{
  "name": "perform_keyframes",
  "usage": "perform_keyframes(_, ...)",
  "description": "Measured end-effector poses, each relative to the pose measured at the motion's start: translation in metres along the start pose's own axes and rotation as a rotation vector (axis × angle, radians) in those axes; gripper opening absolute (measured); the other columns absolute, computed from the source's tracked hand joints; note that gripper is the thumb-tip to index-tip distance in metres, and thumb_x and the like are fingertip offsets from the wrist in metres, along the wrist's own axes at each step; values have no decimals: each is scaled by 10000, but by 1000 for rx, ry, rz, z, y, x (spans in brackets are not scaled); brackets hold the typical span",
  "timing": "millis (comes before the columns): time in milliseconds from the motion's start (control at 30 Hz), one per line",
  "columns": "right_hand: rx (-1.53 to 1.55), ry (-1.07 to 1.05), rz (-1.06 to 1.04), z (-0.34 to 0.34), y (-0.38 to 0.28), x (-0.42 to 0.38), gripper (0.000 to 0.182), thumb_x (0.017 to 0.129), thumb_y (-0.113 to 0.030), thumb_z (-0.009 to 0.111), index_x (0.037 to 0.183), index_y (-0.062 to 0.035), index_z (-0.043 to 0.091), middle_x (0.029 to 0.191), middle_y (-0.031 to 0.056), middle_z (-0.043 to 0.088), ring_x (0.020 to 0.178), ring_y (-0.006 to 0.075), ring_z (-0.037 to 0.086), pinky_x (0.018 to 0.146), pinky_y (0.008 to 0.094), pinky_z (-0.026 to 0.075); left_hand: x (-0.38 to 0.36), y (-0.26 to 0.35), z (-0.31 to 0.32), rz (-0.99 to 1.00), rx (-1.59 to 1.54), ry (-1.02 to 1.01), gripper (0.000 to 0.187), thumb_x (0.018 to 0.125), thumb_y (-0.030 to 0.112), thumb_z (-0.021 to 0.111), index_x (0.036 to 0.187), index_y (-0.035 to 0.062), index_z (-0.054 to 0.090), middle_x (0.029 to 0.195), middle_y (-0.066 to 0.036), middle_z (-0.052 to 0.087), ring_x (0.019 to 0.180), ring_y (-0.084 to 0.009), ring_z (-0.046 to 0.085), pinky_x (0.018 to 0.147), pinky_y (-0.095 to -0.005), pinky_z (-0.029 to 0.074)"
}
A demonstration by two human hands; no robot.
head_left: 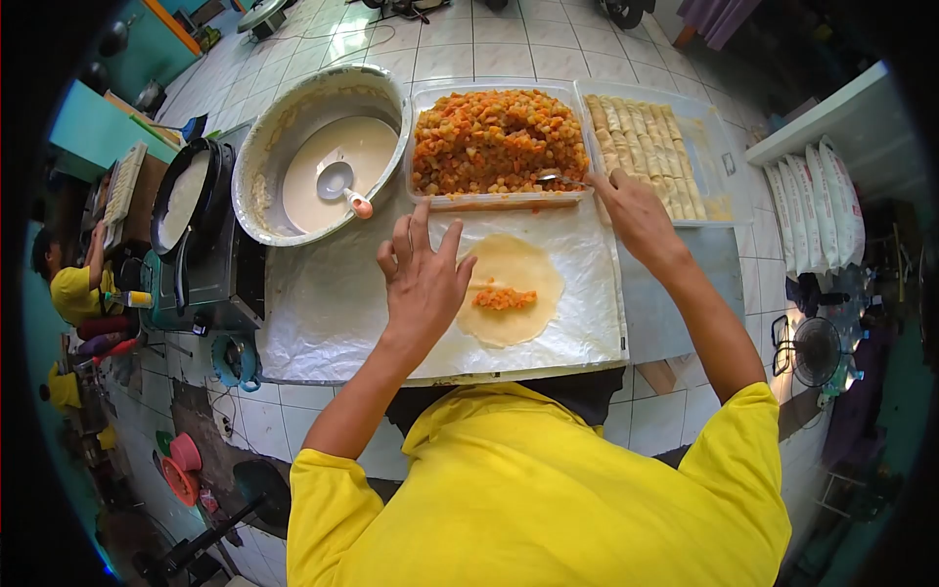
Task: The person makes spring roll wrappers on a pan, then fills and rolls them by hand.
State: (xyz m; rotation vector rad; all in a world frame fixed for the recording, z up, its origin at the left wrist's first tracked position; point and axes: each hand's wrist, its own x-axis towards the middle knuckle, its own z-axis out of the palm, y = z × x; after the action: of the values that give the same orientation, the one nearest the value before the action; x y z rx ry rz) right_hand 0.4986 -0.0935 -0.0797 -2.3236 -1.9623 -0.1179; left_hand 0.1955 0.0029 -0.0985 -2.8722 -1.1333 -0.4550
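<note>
A round thin wrapper (528, 269) lies on the white plastic-covered table (333, 323), with a small heap of orange filling (505, 298) on it. My left hand (421, 279) is just left of the wrapper, fingers spread, nothing held, with a fingertip near the front edge of the filling tub. The clear tub (499, 201) holds diced orange filling. My right hand (631, 210) is at the tub's right corner, fingers closed round the handle end of a metal spoon (556, 178), whose bowl rests on the filling.
A large pot (249, 201) of batter with a ladle (335, 179) stands at the left, beside a black pan (186, 201) on a stove. Rolled wrappers (650, 147) fill a tray at the right. A person in yellow (73, 289) is at far left.
</note>
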Motion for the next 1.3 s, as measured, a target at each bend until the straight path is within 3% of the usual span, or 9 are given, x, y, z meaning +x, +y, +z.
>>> perform_keyframes(167, -1, -69, -9, -37, -14, 6, 377, 936, -51, 520, 1297, -133, 593, 944, 192, 602, 916, 380, 647, 824, 464, 517, -21, 5, -16, -61, -158, -12, 412, 907, 335, 726, 1276, 165, 664, 1501, -123, 400, 1379, -318, 293, 1070, -483, 217)
perform_keyframes(467, 130, -67, 20, -60, -3, 17, 273, 990, -89, 496, 1203, -120, 662, 981, 169, 654, 977, 347, 655, 871, 460, 505, -48, 0, -23, -188, -236, -36, 385, 919, 307, 706, 1261, 136, 666, 1453, -135, 447, 1337, -320, 329, 1057, -498, 238)
perform_keyframes(667, 459, -336, -12, -75, 16, 38, 277, 1032, -165, 496, 1193, -34, 679, 1143, 163, 709, 1058, 342, 659, 933, 420, 502, -43, 6, -28, -154, -248, -38, 364, 922, 296, 702, 1250, 141, 671, 1448, -117, 459, 1328, -313, 338, 1052, -488, 244)
perform_keyframes(733, 556, -293, -21, -82, 34, 39, 299, 1028, -208, 533, 1175, -2, 693, 1068, 125, 733, 982, 251, 667, 901, 379, 506, -42, 7, -31, -129, -253, 21, 335, 924, 273, 696, 1234, 146, 675, 1397, -80, 518, 1294, -282, 395, 1028, -469, 257)
perform_keyframes(767, 557, -294, -20, -85, 37, 37, 299, 1028, -208, 533, 1175, -2, 693, 1068, 125, 733, 982, 251, 667, 901, 379, 506, -40, 7, -31, -128, -253, 19, 335, 924, 273, 696, 1234, 146, 675, 1397, -80, 518, 1294, -282, 395, 1028, -469, 257)
perform_keyframes(867, 689, -383, 58, -97, 32, 29, 295, 1000, -233, 577, 1098, 2, 725, 883, 81, 685, 808, 156, 580, 759, 308, 467, -30, 10, -29, -89, -342, 42, 314, 919, 240, 694, 1218, 148, 676, 1306, -27, 590, 1225, -225, 479, 994, -443, 269)
perform_keyframes(967, 650, -579, 61, -96, 13, 15, 279, 1004, -204, 576, 1067, 28, 717, 948, 83, 714, 882, 155, 625, 824, 304, 495, -18, 26, -22, 17, -447, 91, 315, 899, 209, 716, 1208, 157, 684, 1242, 3, 639, 1179, -192, 538, 983, -411, 264)
perform_keyframes(1167, 656, -646, 89, -57, -10, -18, 292, 964, -190, 570, 1052, 41, 724, 869, 134, 708, 811, 166, 623, 760, 312, 498, -19, 46, 12, 269, -440, -123, 267, 867, 229, 741, 1126, 183, 695, 1130, 34, 653, 1137, -164, 553, 955, -421, 264)
perform_keyframes(1300, 676, -617, 155, -46, -13, -33, 311, 965, -201, 563, 1064, 50, 717, 867, 158, 710, 780, 206, 628, 741, 344, 501, -26, 50, 26, 281, -395, -105, 212, 865, 248, 747, 1060, 182, 698, 1094, 34, 654, 1098, -162, 558, 944, -425, 268)
